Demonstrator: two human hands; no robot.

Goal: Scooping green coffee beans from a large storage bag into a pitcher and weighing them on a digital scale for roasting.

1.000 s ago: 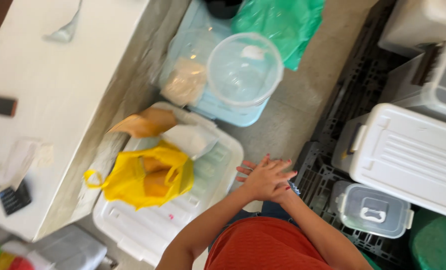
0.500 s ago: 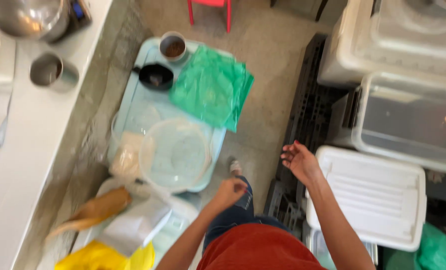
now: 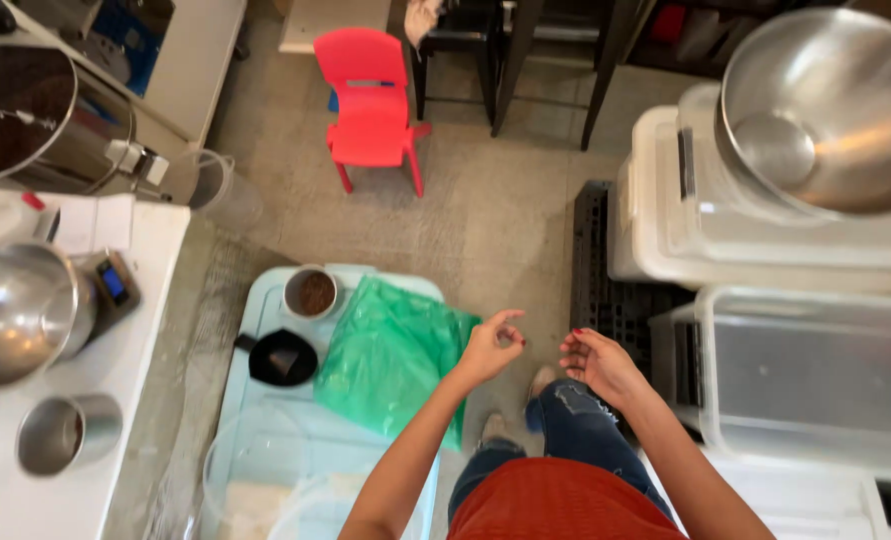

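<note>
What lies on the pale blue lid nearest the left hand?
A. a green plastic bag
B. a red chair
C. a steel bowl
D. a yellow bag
A: the green bag lies on the blue lid just beside the empty left hand; the red chair stands away on the floor.

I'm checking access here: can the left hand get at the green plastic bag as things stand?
Probably yes. The left hand is empty and hangs beside the green plastic bag, which lies uncovered on the pale blue bin lid.
</note>
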